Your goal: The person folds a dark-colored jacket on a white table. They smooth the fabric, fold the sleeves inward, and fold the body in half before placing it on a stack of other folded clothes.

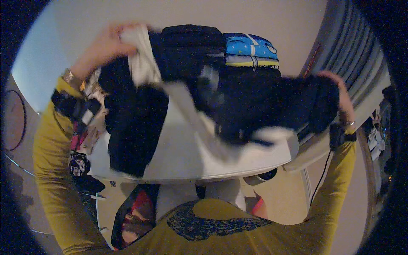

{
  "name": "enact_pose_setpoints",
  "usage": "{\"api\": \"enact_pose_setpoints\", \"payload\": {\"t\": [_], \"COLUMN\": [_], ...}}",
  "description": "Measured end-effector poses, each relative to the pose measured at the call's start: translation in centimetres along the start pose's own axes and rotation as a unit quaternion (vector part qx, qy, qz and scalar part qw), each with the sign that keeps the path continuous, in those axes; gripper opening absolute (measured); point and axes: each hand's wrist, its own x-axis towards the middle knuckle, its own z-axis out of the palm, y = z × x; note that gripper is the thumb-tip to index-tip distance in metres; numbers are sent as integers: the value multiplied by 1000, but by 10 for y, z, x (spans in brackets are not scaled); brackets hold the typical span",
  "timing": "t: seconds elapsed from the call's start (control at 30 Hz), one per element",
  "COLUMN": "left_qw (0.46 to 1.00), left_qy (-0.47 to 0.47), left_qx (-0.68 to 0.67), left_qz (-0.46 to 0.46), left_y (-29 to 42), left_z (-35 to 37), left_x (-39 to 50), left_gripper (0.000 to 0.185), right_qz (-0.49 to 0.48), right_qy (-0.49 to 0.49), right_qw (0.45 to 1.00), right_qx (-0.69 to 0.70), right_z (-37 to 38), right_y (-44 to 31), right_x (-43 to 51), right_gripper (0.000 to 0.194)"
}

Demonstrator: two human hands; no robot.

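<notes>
A dark garment point(267, 102) with a pale cream part is spread in the air over a white table point(181, 143), blurred by movement. My left hand point(108, 47) grips the cream cloth point(140, 47) at the upper left. At the right, my right hand point(342, 89) is closed around the garment's dark end, its fingers mostly hidden behind the cloth. Black fabric point(137, 127) hangs below my left hand down to the table's front edge; I cannot tell whether it is the same garment.
Behind the garment stand folded dark clothes point(191, 40) and a folded blue patterned garment point(250, 46) with a white drawstring, on a grey-and-yellow one bearing writing. Crumpled clothes point(95, 89) lie at the left. A grey ribbed surface point(338, 47) rises at the right.
</notes>
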Motion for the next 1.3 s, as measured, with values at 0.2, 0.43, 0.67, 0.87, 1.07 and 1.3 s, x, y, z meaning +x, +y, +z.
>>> {"api": "enact_pose_setpoints", "payload": {"t": [0.2, 0.43, 0.67, 0.87, 1.07, 1.3], "left_qw": [952, 955, 936, 931, 918, 956], "left_qy": [126, 63, -315, -162, 200, -28], "left_qx": [176, 228, 150, 326, 268, 287], "left_qz": [216, 177, 52, 21, 213, 53], "left_y": [21, -21, -72, -107, -80, -140], "left_z": [-41, 5, 59, 95, 10, 41], "left_x": [20, -11, -75, -67, -22, -62], "left_gripper": [65, 31, 38, 41, 43, 35], "right_qz": [-61, -33, 56, -6, -140, 40], "right_qy": [89, -1, -350, -151, 171, -122], "right_qw": [994, 999, 935, 979, 975, 992], "right_qx": [16, 4, -20, -134, -1, 10], "right_z": [-55, -17, 39, 69, -18, 73], "right_y": [-6, -7, -11, 31, 28, 42], "right_x": [46, 38, 9, 25, 62, 17], "right_gripper": [57, 58, 54, 51, 58, 54]}}
